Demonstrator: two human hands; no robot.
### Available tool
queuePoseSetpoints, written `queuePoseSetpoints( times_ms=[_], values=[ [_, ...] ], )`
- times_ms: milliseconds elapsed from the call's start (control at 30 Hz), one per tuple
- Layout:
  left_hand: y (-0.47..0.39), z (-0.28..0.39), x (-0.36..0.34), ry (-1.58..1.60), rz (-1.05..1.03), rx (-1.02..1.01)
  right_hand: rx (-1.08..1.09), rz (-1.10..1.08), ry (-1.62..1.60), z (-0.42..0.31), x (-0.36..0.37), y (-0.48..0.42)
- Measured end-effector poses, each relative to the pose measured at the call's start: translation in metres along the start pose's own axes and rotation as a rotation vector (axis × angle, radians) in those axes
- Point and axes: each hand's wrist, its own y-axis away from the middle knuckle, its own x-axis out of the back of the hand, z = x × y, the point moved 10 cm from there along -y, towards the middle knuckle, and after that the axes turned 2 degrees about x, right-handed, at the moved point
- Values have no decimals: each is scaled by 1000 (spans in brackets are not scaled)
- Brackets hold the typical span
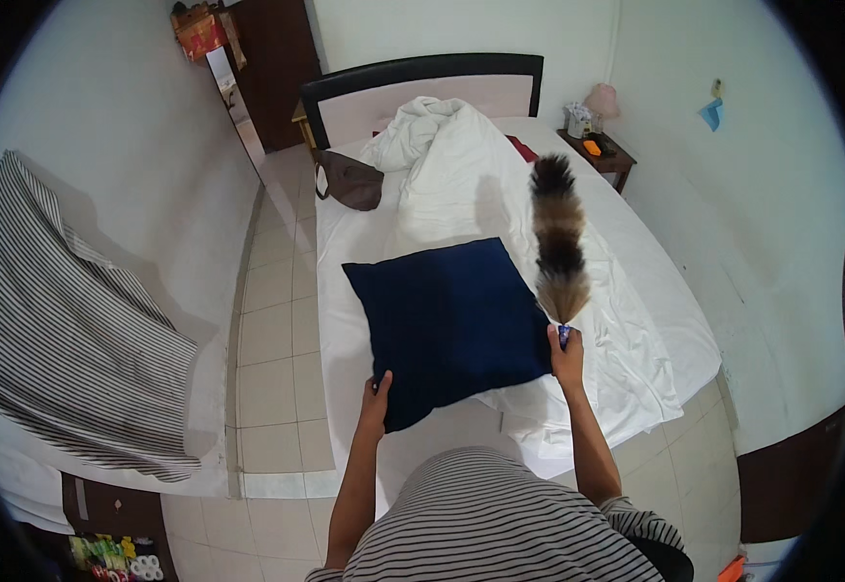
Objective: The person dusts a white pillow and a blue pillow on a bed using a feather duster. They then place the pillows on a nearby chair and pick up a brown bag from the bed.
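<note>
A square navy-blue cushion [458,327] is held over the foot of the bed, tilted slightly. My left hand [377,404] grips its near left corner, thumb on top. At the right edge of the cushion, my right hand [566,356] is closed around the blue handle of a feather duster [559,233]. The duster's banded brown, black and tan feathers point away from me over the bed. Whether the right fingers also pinch the cushion's edge is hard to tell. Beneath lies a white sheet [648,320], with a bunched white duvet [444,167] farther up.
A dark brown bag-like item [353,182] lies on the bed's left side, before the padded headboard [422,69]. A wooden nightstand [611,156] with a pink lamp [602,100] stands at the far right. Striped cloth [73,335] hangs on the left wall beside the tiled floor [269,364].
</note>
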Motion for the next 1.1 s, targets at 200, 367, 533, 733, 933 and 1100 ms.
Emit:
queuePoseSetpoints(
  times_ms=[200, 367, 533, 733, 933, 1100],
  values=[
    [-24, -136, -13, 127, -183, 340, 47, -589, 90, 70, -129, 84],
    [-41, -190, -1, 121, -187, 296, 125, -941, 249, 19, -144, 194],
    [-46, -201, 30, 89, -133, 190, 397, -1228, 395, -25, -134, 213],
    [-11, -189, 57, -59, -42, 125, -102, -568, 423, 118, -84, 132],
    [-8, -201, 94, -30, 64, 206, -667, -146, 56, 228, -10, 90],
    [-19, -172, 75, 30, 143, 322, -371, -258, 18, 171, -37, 112]
  ],
)
